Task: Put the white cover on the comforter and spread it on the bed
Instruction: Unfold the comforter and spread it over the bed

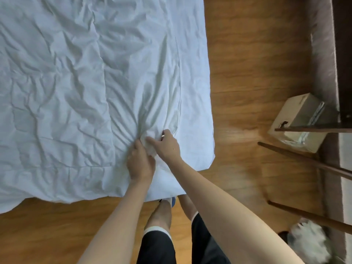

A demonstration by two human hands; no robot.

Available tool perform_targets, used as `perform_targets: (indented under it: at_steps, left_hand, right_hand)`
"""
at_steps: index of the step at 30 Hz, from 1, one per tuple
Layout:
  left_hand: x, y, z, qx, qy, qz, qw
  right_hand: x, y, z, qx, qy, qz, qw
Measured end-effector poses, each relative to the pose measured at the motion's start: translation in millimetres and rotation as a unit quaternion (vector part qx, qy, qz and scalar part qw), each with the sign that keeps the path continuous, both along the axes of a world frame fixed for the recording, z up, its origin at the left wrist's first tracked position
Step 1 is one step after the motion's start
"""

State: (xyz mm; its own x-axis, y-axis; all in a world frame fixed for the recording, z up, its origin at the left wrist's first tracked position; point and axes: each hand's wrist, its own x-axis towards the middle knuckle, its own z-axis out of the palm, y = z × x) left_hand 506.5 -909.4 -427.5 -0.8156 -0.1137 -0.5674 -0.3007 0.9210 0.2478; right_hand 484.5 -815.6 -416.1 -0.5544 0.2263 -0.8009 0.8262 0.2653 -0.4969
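Nearest the camera, two bare forearms reach forward and down from the bottom edge, over black shorts (158,248) and bare legs standing on the wooden floor (47,235). The left arm runs up from the lower left, the right arm comes in from the lower right at a steeper slant, and they converge near the foot of the bed.

The left hand (140,162) lies back-up, its fingers curled down into a bunch of the white cover (76,82) and gripping it. Just beside it, touching, the right hand (167,144) pinches the same gathered fabric, the thumb pointing left toward the left hand and the fingers bent over the top. Creases fan out from where the two hands meet.

The cover, with the comforter's edge showing as a faint ridge through it near the right side, lies spread and wrinkled over the bed, hanging past its near edge and right side.

To the right, a cardboard box (299,122) sits on the floor under dark wooden legs (304,159), and something white and fluffy (308,242) lies nearer, in the lower right corner.
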Motion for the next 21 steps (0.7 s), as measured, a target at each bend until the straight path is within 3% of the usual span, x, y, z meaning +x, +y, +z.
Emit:
perform_targets:
  at_steps: [3,4,7,11,14,21]
  left_hand:
    - [-8.1,-2.9,26.0,-0.006,-0.016,0.021,1.000]
    - [-6.9,-1.2,36.6,-0.010,-0.016,0.024,1.000]
    - [5.5,2.8,70.1,-0.001,0.002,0.043,0.999]
    - [11.4,9.6,109.8,0.024,0.045,0.063,0.997]
    - [17.6,20.0,129.2,0.031,0.067,0.093,0.993]
    - [51.6,70.3,143.3,-0.009,0.079,0.201,0.976]
  right_hand:
    - [-1.2,11.9,-1.5,0.109,0.040,-0.065,0.991]
    - [-3.5,18.9,0.1,0.091,0.030,-0.106,0.990]
    - [-18.4,34.7,14.7,-0.131,-0.027,-0.212,0.968]
    - [-73.1,37.2,57.2,-0.247,0.026,-0.178,0.952]
    - [-117.4,30.9,53.9,-0.300,0.015,-0.203,0.932]
    - [-167.5,78.5,78.5,-0.326,-0.012,-0.115,0.938]
